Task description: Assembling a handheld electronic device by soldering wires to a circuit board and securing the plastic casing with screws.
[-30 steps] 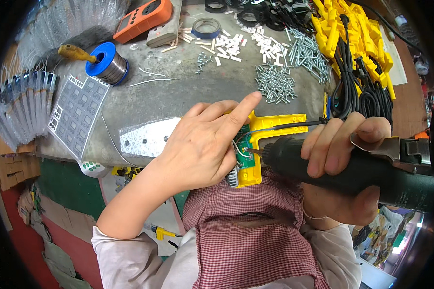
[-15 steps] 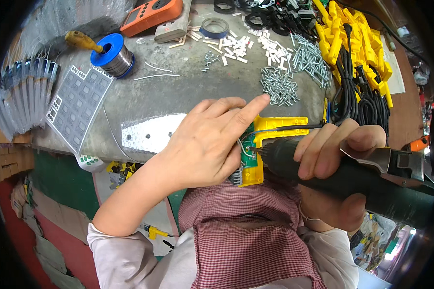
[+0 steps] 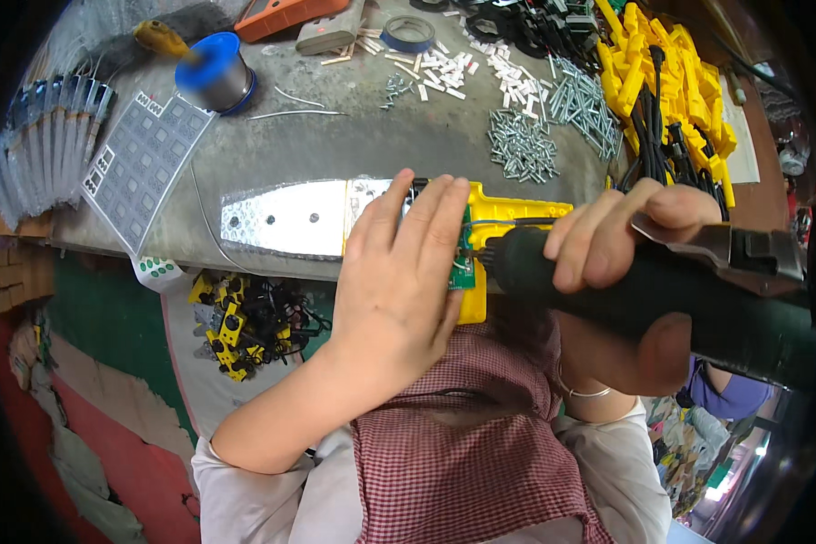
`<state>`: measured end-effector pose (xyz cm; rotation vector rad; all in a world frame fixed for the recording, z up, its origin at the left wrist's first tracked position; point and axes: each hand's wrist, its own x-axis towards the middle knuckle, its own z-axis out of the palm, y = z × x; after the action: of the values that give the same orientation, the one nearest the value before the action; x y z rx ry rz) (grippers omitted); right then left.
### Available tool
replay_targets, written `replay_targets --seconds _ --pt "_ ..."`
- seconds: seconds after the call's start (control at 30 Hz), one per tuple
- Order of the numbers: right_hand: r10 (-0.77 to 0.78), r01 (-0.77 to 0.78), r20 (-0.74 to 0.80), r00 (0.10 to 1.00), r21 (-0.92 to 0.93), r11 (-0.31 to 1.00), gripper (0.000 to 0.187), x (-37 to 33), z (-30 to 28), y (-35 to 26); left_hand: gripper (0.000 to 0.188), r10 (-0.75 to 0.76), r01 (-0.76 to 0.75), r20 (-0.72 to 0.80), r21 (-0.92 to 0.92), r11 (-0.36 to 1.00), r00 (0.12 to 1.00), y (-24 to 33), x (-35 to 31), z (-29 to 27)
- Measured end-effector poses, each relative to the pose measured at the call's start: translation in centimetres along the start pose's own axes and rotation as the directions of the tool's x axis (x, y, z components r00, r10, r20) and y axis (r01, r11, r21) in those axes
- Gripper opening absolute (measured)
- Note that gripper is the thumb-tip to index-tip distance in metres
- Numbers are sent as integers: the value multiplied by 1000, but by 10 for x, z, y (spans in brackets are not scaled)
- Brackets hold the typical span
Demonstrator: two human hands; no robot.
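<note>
My left hand (image 3: pixel 394 272) lies over a yellow plastic housing (image 3: pixel 473 308), its long fingers stretched across it and its thumb along the near side, holding it at the table edge. Inside the housing is a green circuit board (image 3: pixel 463 275), partly hidden by that hand. A dark cable runs along the housing's right arm. My right hand (image 3: pixel 621 245) is wrapped round a black power screwdriver (image 3: pixel 698 308) with a metal clip; its nose points left at the board. The bit's exact contact is too small to tell. A shiny perforated metal strip (image 3: pixel 286 220) extends left from under my left hand.
Beyond the hands lie short screws (image 3: pixel 523 148), long screws (image 3: pixel 585 109), white pieces (image 3: pixel 440 68) and a tape roll (image 3: pixel 408 34). Yellow housings (image 3: pixel 666 72) pile at right. A solder spool (image 3: pixel 216 74) and a sticker sheet (image 3: pixel 145 168) are at left. Yellow-black parts (image 3: pixel 236 322) sit below the edge.
My left hand has turned more upright, its index finger no longer pointing out to the right. The housing and metal strip have shifted slightly up in view, and the screwdriver's nose has moved up with them.
</note>
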<state>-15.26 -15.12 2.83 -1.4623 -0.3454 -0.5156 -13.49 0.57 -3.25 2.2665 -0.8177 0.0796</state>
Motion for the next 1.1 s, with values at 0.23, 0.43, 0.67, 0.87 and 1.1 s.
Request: replay_targets --seconds 0.23,0.43,0.67,0.87,1.1 --pt "72 -72 -23 997 -5 997 64 -4 -3 -1 91 85 -92 -160 -35 995 983 -7 -2 10" --pt "117 -123 93 989 65 990 63 1 -12 4 87 31 -36 41 124 992 999 7 10 -9" --pt "59 -72 96 994 145 987 60 2 -17 11 79 98 -125 119 244 962 988 5 15 -5" --pt "48 -58 105 993 89 994 57 4 -19 12 77 99 -113 74 217 969 992 6 14 -2" --pt "28 -31 90 996 31 999 55 8 -18 16 75 21 -91 156 457 885 987 16 22 0"
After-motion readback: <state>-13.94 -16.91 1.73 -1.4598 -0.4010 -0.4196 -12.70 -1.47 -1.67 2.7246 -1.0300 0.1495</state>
